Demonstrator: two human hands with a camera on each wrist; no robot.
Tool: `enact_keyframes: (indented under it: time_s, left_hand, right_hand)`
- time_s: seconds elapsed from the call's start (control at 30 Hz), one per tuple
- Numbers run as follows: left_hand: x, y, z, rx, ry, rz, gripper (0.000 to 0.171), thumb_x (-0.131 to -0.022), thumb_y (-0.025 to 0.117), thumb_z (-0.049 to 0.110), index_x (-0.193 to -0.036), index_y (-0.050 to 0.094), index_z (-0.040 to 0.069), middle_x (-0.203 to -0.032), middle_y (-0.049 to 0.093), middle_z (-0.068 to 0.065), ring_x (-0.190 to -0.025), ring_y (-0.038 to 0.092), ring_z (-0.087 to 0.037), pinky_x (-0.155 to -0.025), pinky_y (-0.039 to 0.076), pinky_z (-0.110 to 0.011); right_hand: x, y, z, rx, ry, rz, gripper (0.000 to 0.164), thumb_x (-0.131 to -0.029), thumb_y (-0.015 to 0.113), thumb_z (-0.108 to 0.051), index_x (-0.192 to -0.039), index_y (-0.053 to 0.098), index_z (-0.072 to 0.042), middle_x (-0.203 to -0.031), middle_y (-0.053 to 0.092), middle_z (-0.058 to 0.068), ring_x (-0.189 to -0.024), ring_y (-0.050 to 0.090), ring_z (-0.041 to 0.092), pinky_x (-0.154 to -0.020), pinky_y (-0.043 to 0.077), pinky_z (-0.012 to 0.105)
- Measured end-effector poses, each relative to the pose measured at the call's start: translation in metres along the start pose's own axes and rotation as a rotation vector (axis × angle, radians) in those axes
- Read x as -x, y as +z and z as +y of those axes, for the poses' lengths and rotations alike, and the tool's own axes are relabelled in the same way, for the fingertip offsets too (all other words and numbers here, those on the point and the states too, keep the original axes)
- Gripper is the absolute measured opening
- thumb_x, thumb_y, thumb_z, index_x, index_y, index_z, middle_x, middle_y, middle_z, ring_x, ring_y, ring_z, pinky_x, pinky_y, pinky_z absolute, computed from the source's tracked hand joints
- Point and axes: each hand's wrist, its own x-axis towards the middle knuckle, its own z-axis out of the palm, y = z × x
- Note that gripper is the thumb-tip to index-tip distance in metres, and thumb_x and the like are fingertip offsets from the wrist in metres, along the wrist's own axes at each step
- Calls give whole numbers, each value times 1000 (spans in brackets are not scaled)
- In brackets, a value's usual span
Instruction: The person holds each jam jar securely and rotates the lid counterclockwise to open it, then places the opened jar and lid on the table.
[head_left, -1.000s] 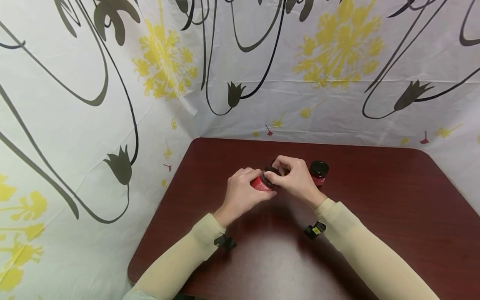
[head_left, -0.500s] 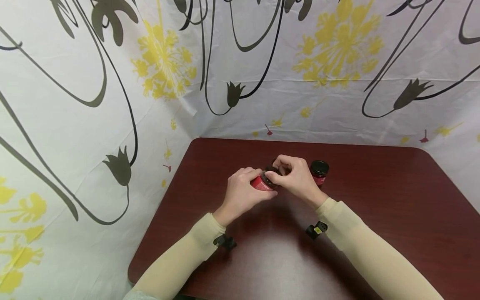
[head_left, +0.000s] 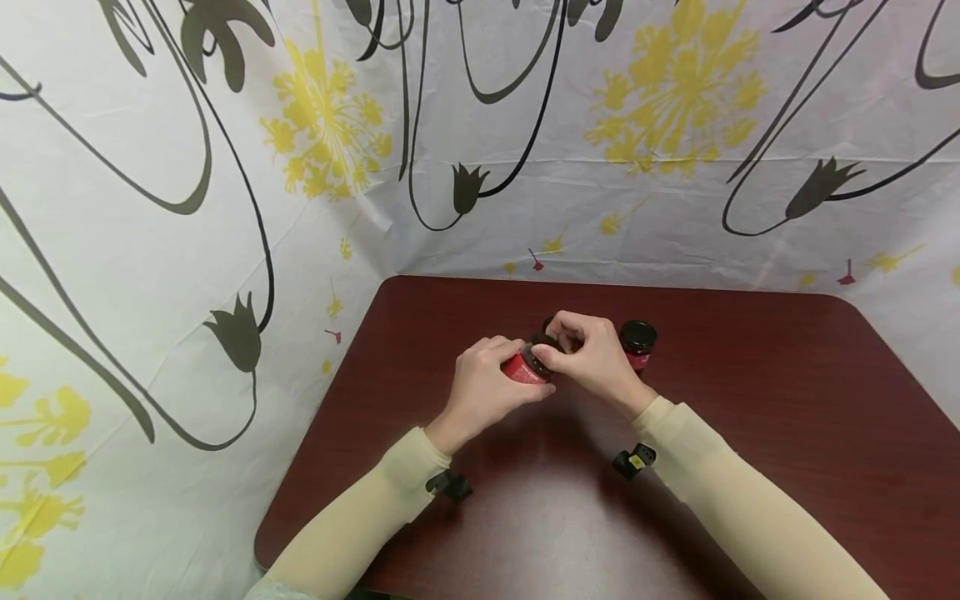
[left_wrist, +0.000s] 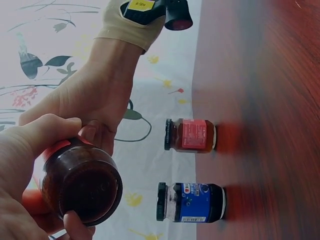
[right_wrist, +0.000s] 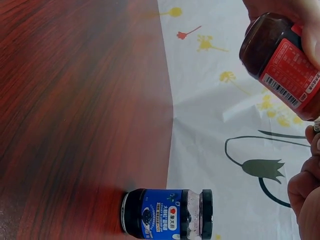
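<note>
A glass jar [head_left: 522, 369] with a red label and dark contents is held in the air, tilted, by my left hand [head_left: 487, 379], whose fingers and thumb wrap its body. In the left wrist view the dark round bottom of this jar [left_wrist: 90, 187] faces the camera. My right hand [head_left: 596, 354] pinches the dark lid end of the same jar with curled fingers. In the right wrist view the jar's red label and barcode show, while the lid is mostly hidden by the right hand [right_wrist: 310, 185].
Two more jars stand upright on the dark red table [head_left: 465, 308]: one with a red label and black lid [head_left: 638, 337], and one with a blue label [left_wrist: 192, 202], mostly hidden in the head view. A patterned white cloth [head_left: 450, 125] hangs behind the table and at its left.
</note>
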Motion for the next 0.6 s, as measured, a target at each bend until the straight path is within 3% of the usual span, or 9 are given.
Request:
enact_keyframes:
  time_s: [0.17,0.4,0.6]
  left_hand:
    - [0,0,0,12,-10,-14,47,-66,91,48,-98,76,17,-87,65,9,-79,55,-7,-64,46,-27]
    - [0,0,0,14,-18,-26,44,-67,90,49,-96,76,19,-86,64,11,-78,54,-6,-64,45,-28]
    - [0,1,-1,20,-28,-35,43,-67,90,49,-95,76,20,-85,64,12,-77,53,-5,-64,44,-27]
  right_hand:
    - [0,0,0,-8,5,-7,21,-86,82,-27,-84,62,-21,-64,43,3,-59,40,17,-53,30,32]
    - [2,-7,-36,-29,-3,-16,20,-87,80,-22,-84,61,-15,-65,42,6,-59,39,17,-54,31,31]
    - [2,-8,-35,-41,-3,-25,19,-87,80,-22,-86,62,-16,-65,43,6,-59,40,17,-54,32,31]
